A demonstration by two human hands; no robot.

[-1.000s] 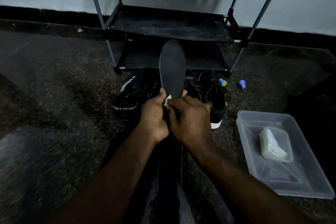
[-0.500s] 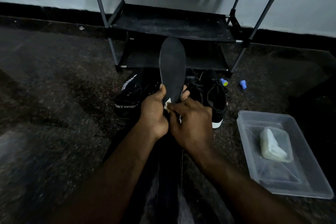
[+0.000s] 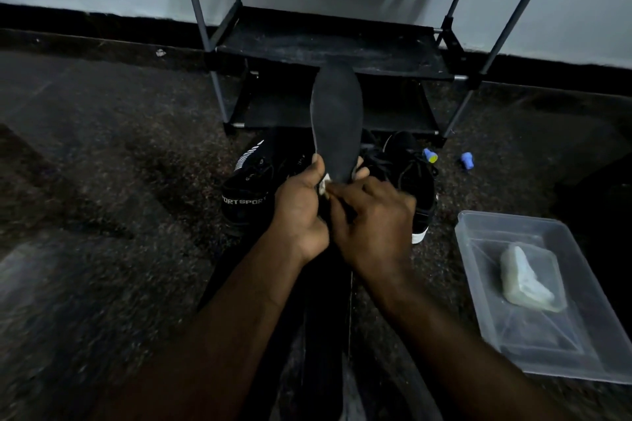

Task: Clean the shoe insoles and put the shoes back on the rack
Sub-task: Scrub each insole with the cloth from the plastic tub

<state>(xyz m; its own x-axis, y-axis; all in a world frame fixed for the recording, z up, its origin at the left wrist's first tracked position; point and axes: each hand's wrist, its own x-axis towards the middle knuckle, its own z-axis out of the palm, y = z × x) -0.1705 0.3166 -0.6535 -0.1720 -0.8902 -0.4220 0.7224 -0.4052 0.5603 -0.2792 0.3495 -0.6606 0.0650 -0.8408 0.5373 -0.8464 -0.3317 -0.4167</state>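
A dark insole (image 3: 337, 120) stands upright in front of me, its toe end pointing up toward the rack. My left hand (image 3: 301, 212) grips its lower end from the left. My right hand (image 3: 372, 219) pinches a small white wipe (image 3: 324, 185) against the insole's lower part. Behind the hands on the floor lie a black sport shoe (image 3: 249, 188) on the left and a black lace-up shoe (image 3: 413, 181) with a white sole on the right. The black shoe rack (image 3: 328, 44) stands against the wall, its two lower shelves bare.
A clear plastic tub (image 3: 581, 345) holding a pale wet cloth (image 3: 526, 280) sits on the floor at the right. Two small blue caps (image 3: 430, 155) (image 3: 467, 160) lie near the rack's right foot. My dark-trousered legs stretch out below my arms. Dark speckled floor all around.
The right hand with the wipe has shifted slightly along the insole's lower part. The insole stays upright in the left hand; the view has drifted a little.
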